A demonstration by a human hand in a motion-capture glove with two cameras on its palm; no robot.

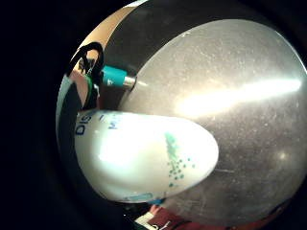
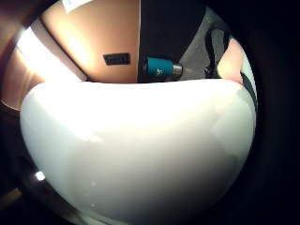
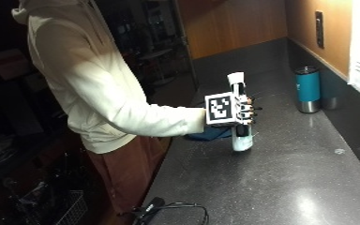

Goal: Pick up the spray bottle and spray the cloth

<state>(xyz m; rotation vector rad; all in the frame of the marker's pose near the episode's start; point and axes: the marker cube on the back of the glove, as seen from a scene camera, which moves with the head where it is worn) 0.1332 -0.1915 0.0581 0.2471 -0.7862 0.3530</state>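
Your outside view stood off the near end of the table (image 3: 280, 178), raised above it, and looked down its length toward the far wall, taking in the person's torso and the right hand (image 3: 239, 110) at middle distance. Your thumb-side palm camera sat almost against the spray bottle (image 2: 140, 154), which filled most of its picture, and faced past it toward the wall. Your little-finger-side palm camera looked along the bottle's body down at the table. All three views shared the bottle and the teal tumbler (image 3: 307, 89) standing near the wall.
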